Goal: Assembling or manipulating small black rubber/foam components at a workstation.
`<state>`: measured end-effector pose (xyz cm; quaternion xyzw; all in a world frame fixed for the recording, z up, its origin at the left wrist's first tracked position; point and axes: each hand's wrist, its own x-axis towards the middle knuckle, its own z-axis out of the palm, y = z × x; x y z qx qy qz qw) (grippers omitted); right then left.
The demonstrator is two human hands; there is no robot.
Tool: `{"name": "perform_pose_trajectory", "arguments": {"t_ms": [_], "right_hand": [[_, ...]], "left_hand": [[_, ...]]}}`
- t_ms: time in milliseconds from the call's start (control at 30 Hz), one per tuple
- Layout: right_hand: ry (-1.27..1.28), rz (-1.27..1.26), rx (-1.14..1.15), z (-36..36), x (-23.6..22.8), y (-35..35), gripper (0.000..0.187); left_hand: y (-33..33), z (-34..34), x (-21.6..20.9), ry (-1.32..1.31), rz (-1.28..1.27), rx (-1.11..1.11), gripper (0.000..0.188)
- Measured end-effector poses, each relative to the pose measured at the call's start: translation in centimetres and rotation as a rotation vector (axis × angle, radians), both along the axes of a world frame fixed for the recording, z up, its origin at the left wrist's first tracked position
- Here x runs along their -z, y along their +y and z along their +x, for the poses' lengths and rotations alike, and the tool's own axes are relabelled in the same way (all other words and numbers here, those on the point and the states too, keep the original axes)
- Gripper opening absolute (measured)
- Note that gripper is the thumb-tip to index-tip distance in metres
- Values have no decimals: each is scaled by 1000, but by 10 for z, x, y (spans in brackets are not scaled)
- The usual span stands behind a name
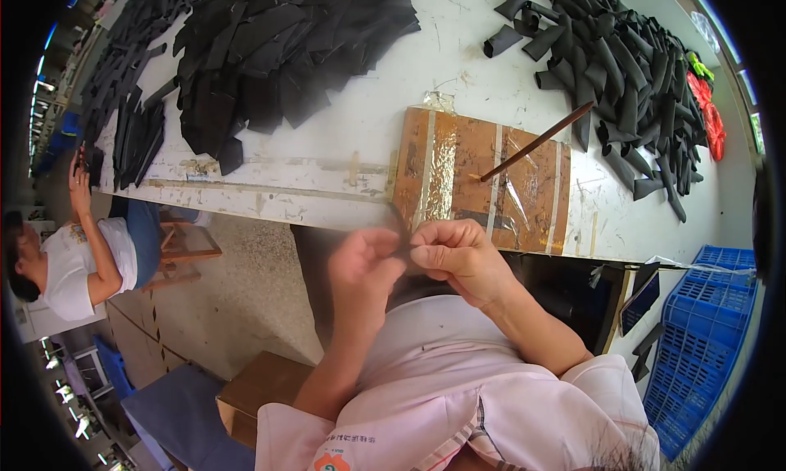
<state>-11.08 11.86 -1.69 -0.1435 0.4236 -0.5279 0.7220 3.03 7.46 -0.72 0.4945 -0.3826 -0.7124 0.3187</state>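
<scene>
My left hand (364,270) and my right hand (458,254) meet in front of my body, close to the table's front edge. Between their fingertips is a thin dark piece (399,223), mostly hidden by the fingers; its upper end sticks up beyond them. The right thumb and forefinger pinch together at it. My left fingers curl in against the same piece, slightly smeared by motion. Just beyond the hands lies a brown board (467,147) crossed with clear tape. A slim brown stick (540,139) slants up from it.
A large heap of flat black pieces (278,53) covers the table's (344,143) left part. Rolled black tubes (622,70) pile up at the right, beside a red bag (706,115). Blue crates (704,332) stand at lower right. Another person (90,254) works at far left.
</scene>
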Motion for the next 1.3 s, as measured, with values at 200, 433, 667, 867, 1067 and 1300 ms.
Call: {"name": "perform_pose_trajectory", "arguments": {"t_ms": [200,433,667,867,1067,1300], "right_hand": [[-235,-91,-72,8,2,-5,14],[-48,-140,-56,-2,0,-5,16],[90,-361,-6,-10,-8,-2,12],[792,-558,101,-15,-35,2,9],[996,-466,247,-42,-68,12,8],[763,-540,327,-80,-146,-3,26]], "left_hand": [[0,-6,16,-337,-759,-144,21],[-2,12,-17,603,336,176,30],[10,2,-26,-1,-355,146,26],[9,-24,-15,-79,-824,-22,7],[-7,-50,-57,680,81,210,12],[-36,-97,-110,925,117,526,33]]}}
